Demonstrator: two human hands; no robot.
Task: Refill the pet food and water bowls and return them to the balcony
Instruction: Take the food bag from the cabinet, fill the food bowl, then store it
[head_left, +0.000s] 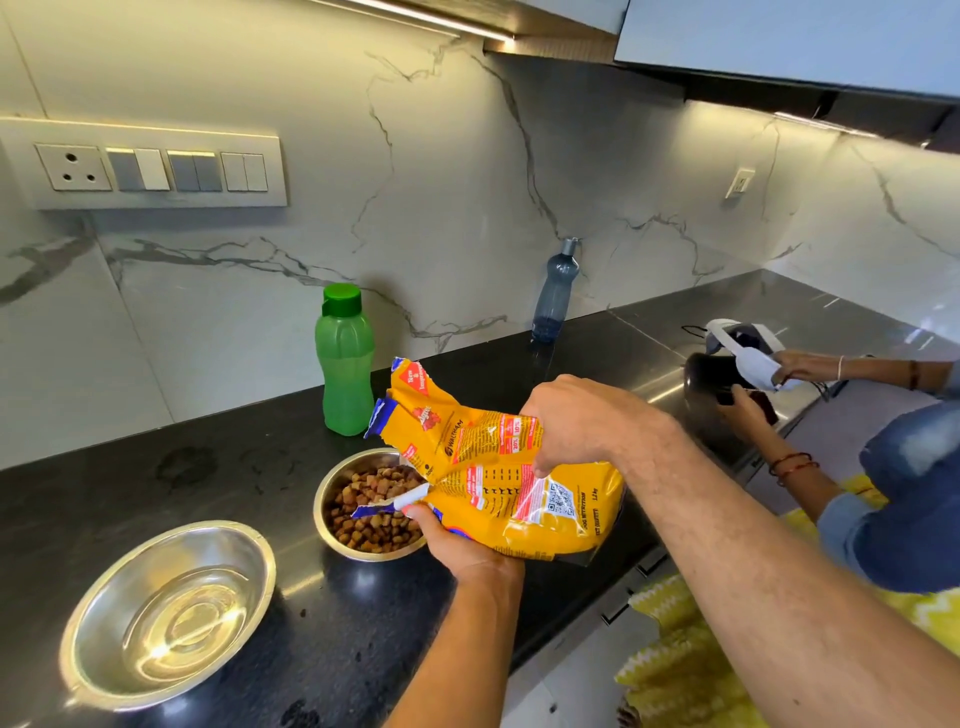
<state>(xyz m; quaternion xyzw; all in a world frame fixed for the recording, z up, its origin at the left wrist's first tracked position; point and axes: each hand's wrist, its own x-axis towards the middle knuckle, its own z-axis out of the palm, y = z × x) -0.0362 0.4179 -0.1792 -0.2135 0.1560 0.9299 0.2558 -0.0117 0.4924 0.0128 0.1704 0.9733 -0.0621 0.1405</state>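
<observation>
A yellow pet food bag (483, 462) lies tilted over the black counter (234, 467), its torn mouth above a steel bowl (332, 478) filled with brown kibble (371, 512). My left hand (457, 545) grips the bag from below near the opening. My right hand (576, 421) pinches the bag's upper side. A second steel bowl (166, 613) holding clear water stands at the front left of the counter.
A green bottle (344, 364) stands behind the food bowl, and a dark grey bottle (555, 293) rests against the marble wall. At the right, another person's hands (795, 366) hold a black pot (711, 384) and a white cloth. A switch panel (150, 166) is on the wall.
</observation>
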